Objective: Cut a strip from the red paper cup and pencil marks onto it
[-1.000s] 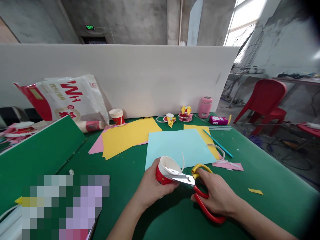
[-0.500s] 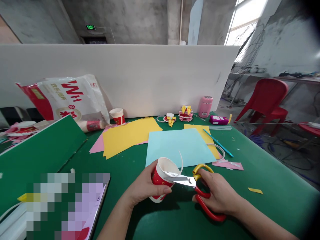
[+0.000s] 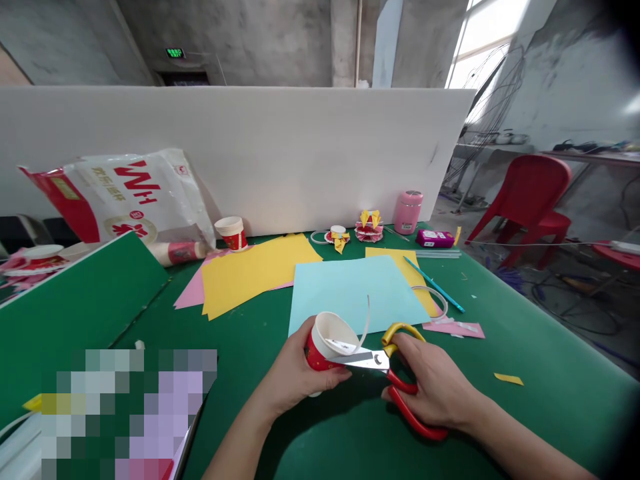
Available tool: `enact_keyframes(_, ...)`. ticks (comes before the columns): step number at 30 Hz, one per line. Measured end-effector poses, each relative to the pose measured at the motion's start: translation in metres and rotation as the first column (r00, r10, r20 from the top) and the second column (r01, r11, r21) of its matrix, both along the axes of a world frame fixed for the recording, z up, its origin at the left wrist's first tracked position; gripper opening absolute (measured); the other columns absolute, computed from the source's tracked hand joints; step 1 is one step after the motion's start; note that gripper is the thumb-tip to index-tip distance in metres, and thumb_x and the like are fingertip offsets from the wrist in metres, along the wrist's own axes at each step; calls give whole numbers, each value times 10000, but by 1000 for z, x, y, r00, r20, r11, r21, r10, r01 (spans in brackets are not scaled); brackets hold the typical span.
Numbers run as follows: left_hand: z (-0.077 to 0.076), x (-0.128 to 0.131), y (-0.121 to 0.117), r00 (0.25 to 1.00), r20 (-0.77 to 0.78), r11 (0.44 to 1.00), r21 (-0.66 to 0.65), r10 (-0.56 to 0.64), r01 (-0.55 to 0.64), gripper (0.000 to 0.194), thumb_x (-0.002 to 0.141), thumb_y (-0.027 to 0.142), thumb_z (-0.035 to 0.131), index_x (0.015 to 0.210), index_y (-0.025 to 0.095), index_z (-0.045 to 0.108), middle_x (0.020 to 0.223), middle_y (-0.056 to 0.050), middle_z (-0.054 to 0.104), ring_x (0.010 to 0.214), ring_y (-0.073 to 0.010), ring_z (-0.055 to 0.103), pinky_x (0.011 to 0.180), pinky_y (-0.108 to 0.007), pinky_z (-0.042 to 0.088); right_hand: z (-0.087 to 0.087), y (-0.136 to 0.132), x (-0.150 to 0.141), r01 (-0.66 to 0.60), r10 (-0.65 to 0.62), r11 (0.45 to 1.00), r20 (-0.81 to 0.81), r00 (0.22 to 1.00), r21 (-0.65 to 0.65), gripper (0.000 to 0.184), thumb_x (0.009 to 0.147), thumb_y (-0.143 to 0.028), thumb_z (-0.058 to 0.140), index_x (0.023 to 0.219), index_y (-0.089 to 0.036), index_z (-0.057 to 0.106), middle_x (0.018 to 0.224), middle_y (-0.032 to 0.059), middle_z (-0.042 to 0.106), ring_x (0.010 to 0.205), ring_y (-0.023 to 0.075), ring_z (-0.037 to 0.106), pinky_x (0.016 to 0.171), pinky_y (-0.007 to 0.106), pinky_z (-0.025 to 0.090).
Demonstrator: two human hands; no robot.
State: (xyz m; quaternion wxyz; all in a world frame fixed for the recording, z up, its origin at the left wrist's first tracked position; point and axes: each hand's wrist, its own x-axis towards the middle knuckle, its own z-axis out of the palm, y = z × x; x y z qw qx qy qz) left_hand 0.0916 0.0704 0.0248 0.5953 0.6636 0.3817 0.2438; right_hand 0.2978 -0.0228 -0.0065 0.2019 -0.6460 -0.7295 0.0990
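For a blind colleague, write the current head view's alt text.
The right grip holds scissors at the rim of a red paper cup in the left grip, over a green table. A white strip curls upward at the rim.

Forward, downward view from head height

Left forearm (image 3: 245, 430) is bare and comes up from the bottom edge leaning right, and the left hand (image 3: 307, 375) is in a rounded grip, thumb (image 3: 334, 379) stretched across the near side and the rest mostly hidden. Right forearm (image 3: 520, 427) angles in from the lower right, also bare, wrist pretty straight, with the right hand's (image 3: 433, 383) fingers bent in a grip. They're near each other but not touching.
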Motion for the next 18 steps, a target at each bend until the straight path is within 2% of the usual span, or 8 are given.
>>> enact_keyframes(3, -1, 2, -1, 999, -13, 999, 9, -39, 39, 575, 540, 247, 724, 1048, 175, 463, 900, -37, 593, 796, -191, 549, 659, -302, 465, 0, -1, -1, -4, 5, 1000, -9, 1000, 8, 388, 639, -375, 640, 892, -183, 417, 784, 47, 530, 665, 201, 464, 563, 294, 340)
enact_keyframes(7, -5, 2, -1, 996, -7, 995, 39, -94, 94, 579, 569, 265, 713, 1077, 184, 445, 977, -52, 590, 874, -199, 544, 754, -322, 449, 0, -1, 0, -20, 21, 1000, -33, 999, 14, 425, 630, -363, 648, 937, -176, 421, 856, 69, 532, 729, 215, 468, 629, 321, 365)
enact_keyframes(18, 0, 6, -4, 1000, -15, 999, 30, -14, 14, 538, 534, 248, 709, 1011, 173, 472, 881, -46, 600, 794, -205, 555, 670, -326, 465, 2, -2, -1, -26, 26, 1000, -51, 998, -11, 373, 644, -372, 624, 889, -172, 426, 764, 43, 551, 638, 190, 473, 540, 280, 331)
